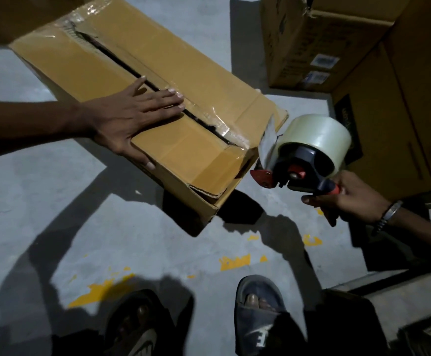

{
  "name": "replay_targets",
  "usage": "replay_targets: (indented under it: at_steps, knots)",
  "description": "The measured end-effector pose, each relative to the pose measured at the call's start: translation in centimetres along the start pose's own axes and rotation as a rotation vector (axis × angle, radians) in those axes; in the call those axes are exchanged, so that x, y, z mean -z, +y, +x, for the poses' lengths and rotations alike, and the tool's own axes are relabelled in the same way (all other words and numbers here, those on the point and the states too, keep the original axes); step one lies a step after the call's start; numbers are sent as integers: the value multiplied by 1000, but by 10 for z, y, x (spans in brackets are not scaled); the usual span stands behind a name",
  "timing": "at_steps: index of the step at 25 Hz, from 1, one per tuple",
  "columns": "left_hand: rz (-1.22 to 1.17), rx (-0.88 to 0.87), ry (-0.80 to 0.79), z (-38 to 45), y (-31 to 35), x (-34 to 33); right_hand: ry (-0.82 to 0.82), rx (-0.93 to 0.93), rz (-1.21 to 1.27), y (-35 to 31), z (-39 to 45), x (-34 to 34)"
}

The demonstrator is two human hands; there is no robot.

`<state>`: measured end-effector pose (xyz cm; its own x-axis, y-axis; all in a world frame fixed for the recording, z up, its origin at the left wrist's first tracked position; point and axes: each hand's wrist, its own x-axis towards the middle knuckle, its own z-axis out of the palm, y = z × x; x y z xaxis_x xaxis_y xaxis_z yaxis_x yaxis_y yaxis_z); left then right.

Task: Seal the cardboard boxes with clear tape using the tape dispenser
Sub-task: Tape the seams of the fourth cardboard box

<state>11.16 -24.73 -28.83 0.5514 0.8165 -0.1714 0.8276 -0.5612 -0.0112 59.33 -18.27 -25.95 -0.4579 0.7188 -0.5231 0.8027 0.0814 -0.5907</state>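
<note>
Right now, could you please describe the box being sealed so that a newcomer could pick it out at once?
On the grey floor, left of the stacked boxes, lies one long box. The left hand presses flat on its flaps; the right hand holds the tape dispenser at its near corner. Only it shows an open dark seam.

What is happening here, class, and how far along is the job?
A person is sealing a box on the floor. The left hand presses flat on its top flaps beside the centre seam, which gapes open despite some tape near both ends. The right hand grips the handle of a tape dispenser, held off the box's near end, not yet touching it. More boxes stand behind.
</note>
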Motion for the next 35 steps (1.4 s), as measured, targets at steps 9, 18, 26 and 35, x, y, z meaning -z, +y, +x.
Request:
replay_targets:
  at_steps: [9,18,26,35]
  knots:
    - [-191,-48,54,57,81,9,-34,-129,85,12,13,-14]
    - [-277,-6,56,98,130,-14,-25,-157,259,20,20,-31]
    - [-213,1,163,95,135,-18,83,-154,387,14,15,-65]
    - [-319,-5,174,97,137,-15,64,-240,541,9,14,-70]
